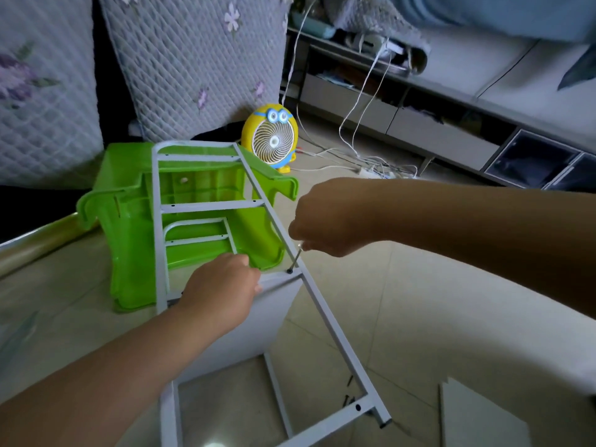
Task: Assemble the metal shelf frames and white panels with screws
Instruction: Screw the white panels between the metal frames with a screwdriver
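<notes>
A white metal shelf frame (325,316) lies flat, ladder-like, running from the green stool to the lower right. A white panel (258,324) stands beneath its middle crossbar. My left hand (222,291) rests over that crossbar and the panel's top edge, fingers curled around it. My right hand (325,227) grips a thin metal tool (296,260) whose tip sits in a dark screw (290,271) at the crossbar's right end. Loose dark screws (349,395) lie on the floor by the frame's near end.
A green plastic stool (129,227) lies tipped under the frame's far end, with a second small frame (196,237) inside it. A yellow fan (274,138) and white cables (361,156) are behind. Another white panel (483,417) lies at the lower right on the tiled floor.
</notes>
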`<state>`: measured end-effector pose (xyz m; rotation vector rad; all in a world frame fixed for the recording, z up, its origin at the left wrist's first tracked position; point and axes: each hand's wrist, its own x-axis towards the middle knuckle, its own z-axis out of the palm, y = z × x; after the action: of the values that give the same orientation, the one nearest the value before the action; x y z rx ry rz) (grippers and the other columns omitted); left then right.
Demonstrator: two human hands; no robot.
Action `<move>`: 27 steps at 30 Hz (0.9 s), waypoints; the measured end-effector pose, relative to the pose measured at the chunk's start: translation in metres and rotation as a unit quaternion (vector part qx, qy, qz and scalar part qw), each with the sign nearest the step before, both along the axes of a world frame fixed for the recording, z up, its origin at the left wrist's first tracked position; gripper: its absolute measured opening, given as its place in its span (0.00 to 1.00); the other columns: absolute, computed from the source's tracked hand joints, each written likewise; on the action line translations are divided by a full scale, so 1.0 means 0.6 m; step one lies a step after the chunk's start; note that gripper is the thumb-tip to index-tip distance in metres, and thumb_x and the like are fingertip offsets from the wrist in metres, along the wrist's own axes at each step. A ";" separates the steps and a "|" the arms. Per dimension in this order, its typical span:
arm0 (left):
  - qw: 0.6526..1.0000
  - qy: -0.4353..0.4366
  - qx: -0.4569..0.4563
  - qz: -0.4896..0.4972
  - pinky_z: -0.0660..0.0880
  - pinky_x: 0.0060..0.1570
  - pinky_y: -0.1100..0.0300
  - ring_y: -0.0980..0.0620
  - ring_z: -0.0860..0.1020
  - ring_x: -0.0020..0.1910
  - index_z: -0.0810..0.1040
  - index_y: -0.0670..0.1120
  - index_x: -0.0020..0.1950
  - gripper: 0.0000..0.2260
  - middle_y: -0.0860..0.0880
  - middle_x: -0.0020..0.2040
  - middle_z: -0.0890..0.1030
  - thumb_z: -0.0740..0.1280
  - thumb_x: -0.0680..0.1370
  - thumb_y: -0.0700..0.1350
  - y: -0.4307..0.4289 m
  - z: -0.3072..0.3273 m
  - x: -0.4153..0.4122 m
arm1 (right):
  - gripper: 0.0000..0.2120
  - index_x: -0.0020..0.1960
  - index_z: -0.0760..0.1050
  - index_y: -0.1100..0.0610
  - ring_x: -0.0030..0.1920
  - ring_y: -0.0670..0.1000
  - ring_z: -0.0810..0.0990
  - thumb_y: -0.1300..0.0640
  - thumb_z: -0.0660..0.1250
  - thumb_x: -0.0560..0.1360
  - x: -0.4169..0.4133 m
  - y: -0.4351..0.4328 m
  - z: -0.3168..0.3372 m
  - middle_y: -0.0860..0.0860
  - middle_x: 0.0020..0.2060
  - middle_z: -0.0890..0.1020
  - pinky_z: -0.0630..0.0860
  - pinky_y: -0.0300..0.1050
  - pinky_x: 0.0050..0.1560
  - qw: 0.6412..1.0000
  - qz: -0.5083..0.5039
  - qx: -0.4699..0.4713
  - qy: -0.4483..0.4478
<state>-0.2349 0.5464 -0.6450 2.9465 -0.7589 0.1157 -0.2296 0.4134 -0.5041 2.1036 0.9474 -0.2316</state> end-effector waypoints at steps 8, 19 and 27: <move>0.999 0.009 0.036 0.007 0.63 0.41 0.59 0.46 0.73 0.56 0.76 0.44 0.57 0.13 0.47 0.51 0.73 0.57 0.81 0.49 -0.003 0.011 0.003 | 0.14 0.51 0.76 0.63 0.42 0.57 0.76 0.54 0.57 0.79 0.019 0.018 0.006 0.57 0.44 0.78 0.67 0.38 0.35 0.986 -0.156 0.040 0.033; 0.995 0.018 0.097 0.006 0.70 0.43 0.56 0.46 0.76 0.54 0.76 0.44 0.56 0.10 0.47 0.53 0.76 0.60 0.77 0.37 0.004 0.007 -0.002 | 0.11 0.52 0.75 0.59 0.52 0.58 0.77 0.59 0.53 0.79 -0.023 -0.007 -0.006 0.54 0.51 0.79 0.67 0.40 0.36 0.994 -0.095 -0.004 -0.044; 0.991 0.016 0.131 -0.006 0.65 0.38 0.58 0.45 0.77 0.51 0.76 0.44 0.52 0.08 0.46 0.48 0.76 0.59 0.77 0.37 0.002 0.010 0.005 | 0.12 0.56 0.76 0.57 0.52 0.57 0.78 0.59 0.55 0.80 -0.016 0.012 -0.027 0.52 0.51 0.80 0.62 0.37 0.31 0.994 0.009 -0.086 -0.060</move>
<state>-0.2317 0.5478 -0.6392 3.1799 -0.8486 -0.0363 -0.2394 0.4203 -0.5204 1.9276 0.8436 -0.1688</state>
